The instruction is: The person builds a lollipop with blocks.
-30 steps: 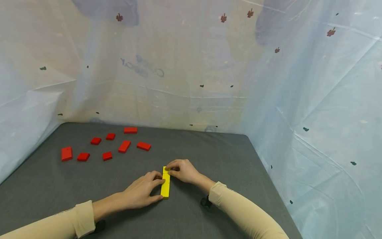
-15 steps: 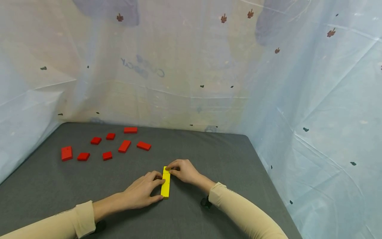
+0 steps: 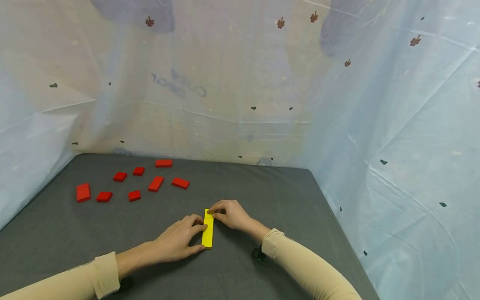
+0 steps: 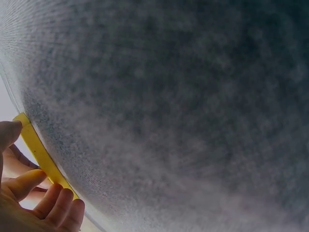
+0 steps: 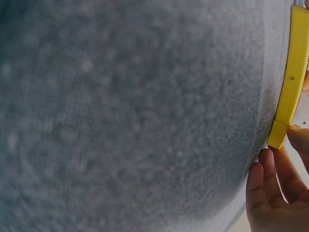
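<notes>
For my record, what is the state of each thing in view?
Long yellow block: lying flat
Short yellow block: against its far end
Left hand: holding long yellow block
Right hand: pinching short yellow block
Red blocks: lying apart, scattered
Gray table: bearing all blocks
Plastic sheeting: hanging, creased

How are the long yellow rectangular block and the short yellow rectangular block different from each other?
The long yellow rectangular block is clearly longer than the short yellow rectangular block. The left hand holds the long block; the right hand holds the short one. In the head view, the short block lies farther away than the long one. Both are yellow and lie end to end.
</notes>
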Tool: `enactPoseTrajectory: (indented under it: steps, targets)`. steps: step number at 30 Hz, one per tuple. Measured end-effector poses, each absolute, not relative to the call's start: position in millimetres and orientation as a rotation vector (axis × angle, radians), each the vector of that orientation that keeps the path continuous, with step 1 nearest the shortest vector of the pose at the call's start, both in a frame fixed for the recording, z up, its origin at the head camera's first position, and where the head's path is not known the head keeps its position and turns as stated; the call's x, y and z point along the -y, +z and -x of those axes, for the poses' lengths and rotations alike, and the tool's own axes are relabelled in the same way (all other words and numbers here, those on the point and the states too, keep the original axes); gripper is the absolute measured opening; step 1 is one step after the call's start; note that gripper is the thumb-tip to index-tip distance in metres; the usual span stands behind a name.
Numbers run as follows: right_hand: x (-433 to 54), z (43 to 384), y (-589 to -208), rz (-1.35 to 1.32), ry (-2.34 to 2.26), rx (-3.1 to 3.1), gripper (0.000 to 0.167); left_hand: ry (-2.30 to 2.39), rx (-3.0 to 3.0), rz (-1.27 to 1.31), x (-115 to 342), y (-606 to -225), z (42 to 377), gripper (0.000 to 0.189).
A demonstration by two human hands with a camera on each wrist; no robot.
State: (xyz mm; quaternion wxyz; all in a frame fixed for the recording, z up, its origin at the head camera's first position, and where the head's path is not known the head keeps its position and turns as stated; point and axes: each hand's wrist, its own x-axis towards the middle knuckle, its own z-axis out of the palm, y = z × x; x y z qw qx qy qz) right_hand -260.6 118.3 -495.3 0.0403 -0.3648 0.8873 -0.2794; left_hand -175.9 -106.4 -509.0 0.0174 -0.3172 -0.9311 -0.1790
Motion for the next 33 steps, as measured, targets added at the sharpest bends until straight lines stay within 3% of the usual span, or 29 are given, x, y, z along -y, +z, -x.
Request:
enactPoseTrajectory:
  steps: [15,25,33]
  targets:
    - [-124.2,252.3,-491.9,1.036,-0.906,-2.734,0.031,-0.638,2.808,0.937,118.9,-506.9,185.7,0.057]
    - [-126.9,230.6,-479.4,1.084,-0.674,-2.807,0.053,-0.604,2.634,0.764,143.0,-500.2,222.3,0.04]
    - [-126.7,217.1,-480.5,1.143,-0.504,-2.824,0.057,-0.672,2.62,0.661,164.3,-494.6,259.7,0.036]
